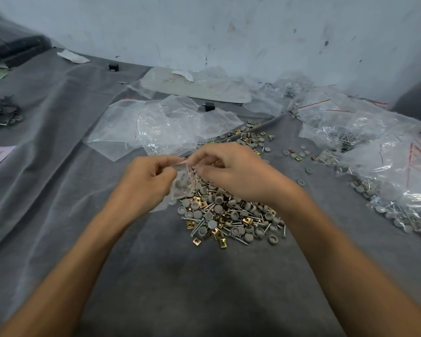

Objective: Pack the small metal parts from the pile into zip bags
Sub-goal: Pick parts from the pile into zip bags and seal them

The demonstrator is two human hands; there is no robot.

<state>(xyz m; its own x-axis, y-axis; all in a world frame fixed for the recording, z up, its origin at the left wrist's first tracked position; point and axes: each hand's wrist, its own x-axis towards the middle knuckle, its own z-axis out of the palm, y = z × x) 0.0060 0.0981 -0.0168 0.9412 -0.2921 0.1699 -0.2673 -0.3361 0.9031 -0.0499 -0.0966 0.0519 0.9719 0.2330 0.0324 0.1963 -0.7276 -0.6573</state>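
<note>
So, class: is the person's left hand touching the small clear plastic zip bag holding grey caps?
Touching. The head view shows the left hand pinching the small clear plastic zip bag at its top edge, thumb and fingers curled onto the plastic.

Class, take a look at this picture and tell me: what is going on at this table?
A person is bagging hardware. The left hand grips a small zip bag, and the right hand pinches its top edge, just above a pile of screws, grey caps and brass-coloured clips on a grey cloth. A few grey caps already sit in the bag. Larger clear bags lie behind.
</note>
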